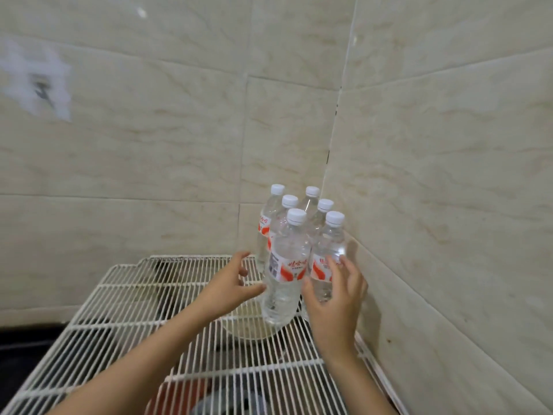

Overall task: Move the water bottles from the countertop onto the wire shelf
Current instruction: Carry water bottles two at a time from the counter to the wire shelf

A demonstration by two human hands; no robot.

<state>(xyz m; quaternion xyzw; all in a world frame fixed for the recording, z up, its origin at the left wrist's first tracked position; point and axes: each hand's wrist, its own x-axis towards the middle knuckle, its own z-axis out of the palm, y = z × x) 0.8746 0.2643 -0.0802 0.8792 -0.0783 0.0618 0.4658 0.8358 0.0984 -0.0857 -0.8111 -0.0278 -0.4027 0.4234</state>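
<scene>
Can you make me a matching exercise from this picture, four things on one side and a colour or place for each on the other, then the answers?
Column one:
1. bottle caps
2. wire shelf
3. left hand
4. right hand

Column two:
A. at the front right bottle, fingers on its label
B. white, on top of every bottle
C. open, beside the front left bottle
D. white grid under the bottles, in the tiled corner

Pairs: 1-B, 2-D, 3-C, 4-A
</scene>
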